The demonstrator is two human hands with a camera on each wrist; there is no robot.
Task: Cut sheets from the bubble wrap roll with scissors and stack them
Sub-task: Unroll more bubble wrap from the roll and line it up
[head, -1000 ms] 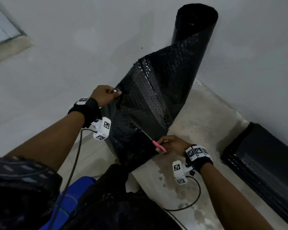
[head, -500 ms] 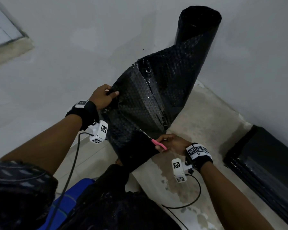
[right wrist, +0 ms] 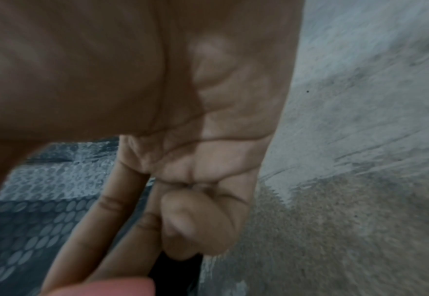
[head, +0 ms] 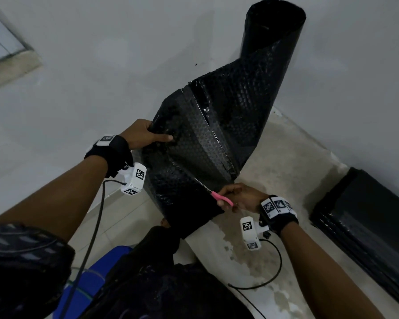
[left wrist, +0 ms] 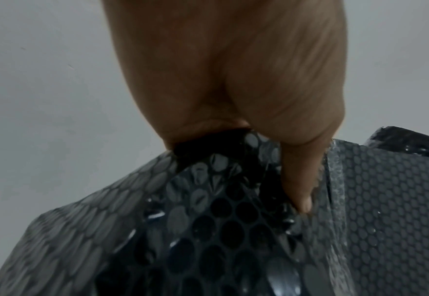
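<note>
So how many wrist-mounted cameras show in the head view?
2. One white camera hangs under the left wrist, beside the bubble wrap that the left hand grips. The other white camera hangs under the right wrist, behind the right hand holding the scissors.

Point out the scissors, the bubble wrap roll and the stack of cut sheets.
scissors (head: 221, 197), head view, pink handle.
bubble wrap roll (head: 272, 35), head view, upright rolled part.
stack of cut sheets (head: 364, 215), head view, top sheet.

Right hand (right wrist: 182, 112) fills view, fingers (right wrist: 195, 224) curled; pink scissors handle (right wrist: 106, 287) at bottom edge; black bubble wrap (right wrist: 43, 210) left, stained floor (right wrist: 360, 180) right.
</note>
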